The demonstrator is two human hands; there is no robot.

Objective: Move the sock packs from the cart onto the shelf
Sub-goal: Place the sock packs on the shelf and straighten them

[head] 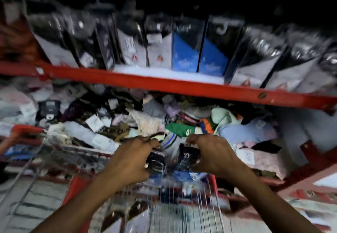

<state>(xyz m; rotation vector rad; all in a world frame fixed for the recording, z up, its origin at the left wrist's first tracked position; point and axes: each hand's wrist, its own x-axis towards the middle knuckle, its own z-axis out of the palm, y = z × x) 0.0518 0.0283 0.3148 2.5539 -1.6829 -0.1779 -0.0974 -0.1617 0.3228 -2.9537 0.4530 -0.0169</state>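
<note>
The picture is blurred. My left hand [130, 157] grips a dark sock pack in shiny plastic [156, 162] above the wire cart [184, 212]. My right hand [212, 153] grips a second dark sock pack [187, 157] beside it. Both packs hang over the far end of the cart, in front of the lower shelf. More packs lie in the cart, among them a blue one [184, 175]. The upper shelf, with its red rail [164, 81], carries a row of upright sock packs, black, grey and blue [186, 50].
The lower shelf holds a loose heap of mixed socks [138, 121], including green [179, 129] and pale blue ones. A red upright [310, 161] stands at the right. A second cart with a red handle [27, 129] is at the left.
</note>
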